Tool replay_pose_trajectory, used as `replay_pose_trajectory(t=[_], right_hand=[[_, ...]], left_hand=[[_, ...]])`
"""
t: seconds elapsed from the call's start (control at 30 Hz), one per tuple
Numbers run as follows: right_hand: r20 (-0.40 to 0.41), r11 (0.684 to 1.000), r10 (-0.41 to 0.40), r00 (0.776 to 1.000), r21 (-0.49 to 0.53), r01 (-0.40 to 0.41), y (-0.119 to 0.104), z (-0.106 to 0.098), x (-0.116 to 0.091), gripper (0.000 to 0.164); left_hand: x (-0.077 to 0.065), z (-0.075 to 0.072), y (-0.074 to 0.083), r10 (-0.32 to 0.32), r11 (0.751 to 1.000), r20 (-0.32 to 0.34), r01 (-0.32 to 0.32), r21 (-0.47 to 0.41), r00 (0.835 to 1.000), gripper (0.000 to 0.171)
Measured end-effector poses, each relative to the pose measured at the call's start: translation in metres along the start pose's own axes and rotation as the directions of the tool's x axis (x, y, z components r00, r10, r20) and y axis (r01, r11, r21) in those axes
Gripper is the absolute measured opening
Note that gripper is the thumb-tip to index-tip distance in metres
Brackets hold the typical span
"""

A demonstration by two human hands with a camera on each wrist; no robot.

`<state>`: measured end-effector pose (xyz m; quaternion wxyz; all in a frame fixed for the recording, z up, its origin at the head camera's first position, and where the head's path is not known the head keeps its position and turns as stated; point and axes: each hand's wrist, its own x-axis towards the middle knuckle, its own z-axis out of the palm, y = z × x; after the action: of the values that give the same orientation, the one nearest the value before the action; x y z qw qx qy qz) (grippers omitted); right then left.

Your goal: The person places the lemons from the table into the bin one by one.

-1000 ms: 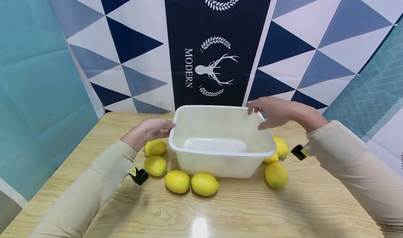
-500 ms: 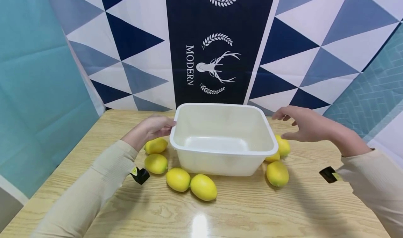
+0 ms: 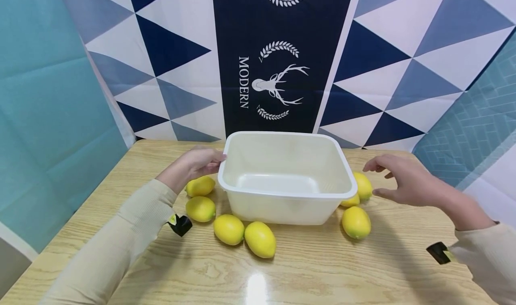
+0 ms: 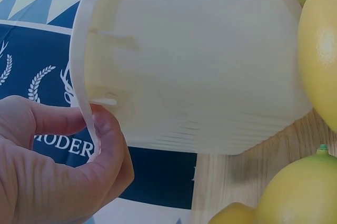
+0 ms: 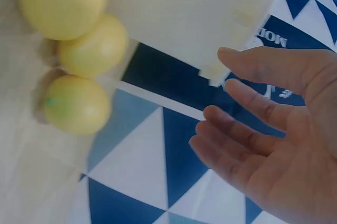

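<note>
A white plastic basin (image 3: pixel 278 211) stands upright on the wooden table, with nothing inside it. My left hand (image 3: pixel 198 161) pinches the rim at its left end; the left wrist view shows thumb and fingers curled over that rim (image 4: pixel 79 71). To the right of the basin my right hand (image 3: pixel 411 179) hovers with relaxed, parted fingers and holds nothing. Yellow lemons lie around the basin: two by its left side, including one lemon (image 3: pixel 200 209), two in front, including another lemon (image 3: pixel 260 239), and three at the right, the nearest lemon (image 3: pixel 356 222) below my right hand.
The wooden table (image 3: pixel 306 273) reaches back to a wall cloth (image 3: pixel 181 63) with blue and white triangles and a dark deer panel. A teal cloth (image 3: pixel 56 117) hangs along the left side. A camera (image 3: pixel 439 252) is fixed at my right wrist.
My right hand has left the basin's right rim and moved right, then down toward the lemons. The front right lemon has turned slightly. My left hand stays on the rim.
</note>
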<state>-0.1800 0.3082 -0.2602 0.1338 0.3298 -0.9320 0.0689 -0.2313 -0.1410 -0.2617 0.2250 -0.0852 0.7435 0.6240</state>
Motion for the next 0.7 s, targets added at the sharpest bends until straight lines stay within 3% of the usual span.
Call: replay_pose_trajectory(t=[0.2, 0.7], right_hand=[[-0.025, 0.998, -0.066, 0.997, 0.001, 0.066, 0.002, 0.017, -0.013, 0.055], [-0.001, 0.959, -0.233, 0.972, 0.168, 0.23, -0.003, 0.044, -0.031, 0.061]], left_hand=[[-0.001, 0.001, 0.0, 0.001, 1.0, -0.005, -0.001, -0.003, 1.0, 0.043], [-0.001, 0.001, -0.001, 0.004, 1.0, -0.012, -0.003, 0.01, 1.0, 0.042]])
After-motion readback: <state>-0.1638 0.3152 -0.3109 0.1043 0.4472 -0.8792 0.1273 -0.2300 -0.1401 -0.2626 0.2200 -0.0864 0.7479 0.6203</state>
